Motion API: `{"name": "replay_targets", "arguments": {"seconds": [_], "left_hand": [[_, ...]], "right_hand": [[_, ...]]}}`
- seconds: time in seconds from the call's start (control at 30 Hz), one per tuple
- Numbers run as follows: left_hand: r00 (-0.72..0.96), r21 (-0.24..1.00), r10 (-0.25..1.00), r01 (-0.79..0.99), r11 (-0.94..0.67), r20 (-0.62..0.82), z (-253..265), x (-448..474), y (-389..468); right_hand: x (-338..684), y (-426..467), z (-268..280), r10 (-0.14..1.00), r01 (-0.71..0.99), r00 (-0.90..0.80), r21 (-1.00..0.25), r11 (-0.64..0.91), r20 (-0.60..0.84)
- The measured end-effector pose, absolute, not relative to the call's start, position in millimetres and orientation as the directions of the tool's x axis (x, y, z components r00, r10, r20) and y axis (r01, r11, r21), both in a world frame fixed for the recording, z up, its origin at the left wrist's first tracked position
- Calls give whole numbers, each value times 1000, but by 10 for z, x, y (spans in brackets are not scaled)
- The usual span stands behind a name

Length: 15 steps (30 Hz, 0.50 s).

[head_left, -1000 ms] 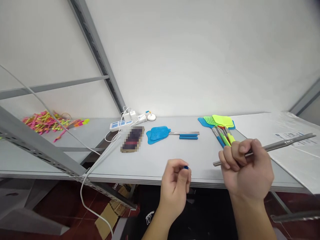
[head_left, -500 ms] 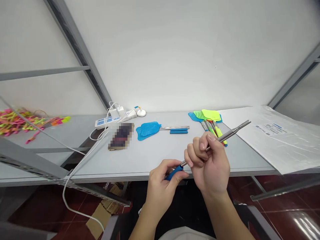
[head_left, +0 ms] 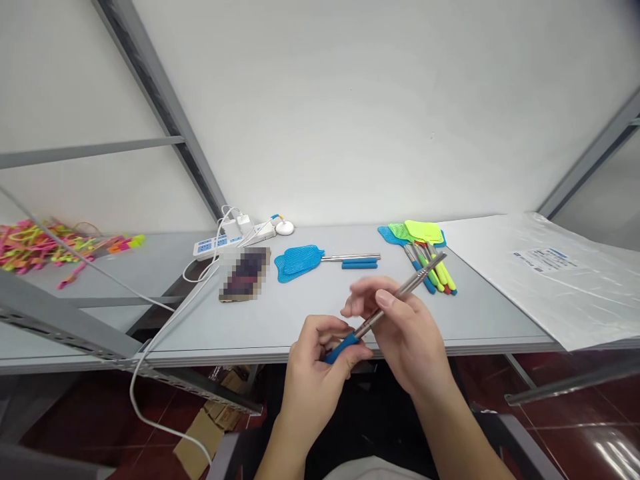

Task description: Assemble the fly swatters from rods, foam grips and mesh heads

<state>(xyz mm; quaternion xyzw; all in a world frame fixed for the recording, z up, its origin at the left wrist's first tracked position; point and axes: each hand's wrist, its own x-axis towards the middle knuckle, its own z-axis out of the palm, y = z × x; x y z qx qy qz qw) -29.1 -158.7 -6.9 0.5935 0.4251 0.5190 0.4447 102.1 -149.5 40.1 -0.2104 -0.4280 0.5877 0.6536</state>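
Observation:
My left hand [head_left: 315, 373] is closed around a blue handle grip [head_left: 342, 349] just over the table's front edge. A metal fly-swatter rod [head_left: 371, 323] sticks out of the grip and slants up to the right. My right hand [head_left: 407, 333] holds this rod loosely, thumb laid over it and fingers partly uncurled. Behind the hands lie blue fly swatters [head_left: 300, 260], one partly over the other, with metal rods pointing right. Loose blue grips [head_left: 359, 264] rest beside those rods. Whether the held metal is one rod or more I cannot tell.
Several assembled fly swatters [head_left: 424, 232] are heaped at the back right, beside a large white package [head_left: 540, 280]. A blurred-out phone-like object [head_left: 245, 275], a power strip [head_left: 205, 247] and white cables are on the left. Pink and yellow items [head_left: 40, 247] are piled far left.
My right hand has shifted left and lower along the rod, and its fingers have loosened. The rod's free end has moved left. My left hand keeps its hold on the blue grip.

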Motion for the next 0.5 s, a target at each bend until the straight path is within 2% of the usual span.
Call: {"name": "replay_targets", "arguments": {"seconds": [0.13, 0.23, 0.3, 0.37, 0.43, 0.5], "left_hand": [[158, 877, 941, 343, -336, 299, -27, -383, -1529], [189, 862, 934, 362, -354, 304, -4, -393, -1532], [227, 923, 941, 236, -303, 251, 12, -403, -1534], [248, 976, 946, 9, -217, 208, 23, -439, -1513], [250, 970, 954, -217, -109, 163, 24, -491, -1465], [270, 928, 956, -372, -9, 117, 14, -527, -1411]], "right_hand": [[1127, -1419, 472, 976, -773, 62, -608, 178, 208], [1128, -1401, 479, 990, -839, 85, -528, 131, 110], [1093, -1416, 464, 992, -854, 101, -503, 128, 80], [1046, -1441, 445, 987, -853, 144, -496, 162, 75], [1004, -1459, 426, 979, -849, 185, -488, 204, 87], [969, -1460, 402, 971, -847, 217, -477, 236, 95]]}}
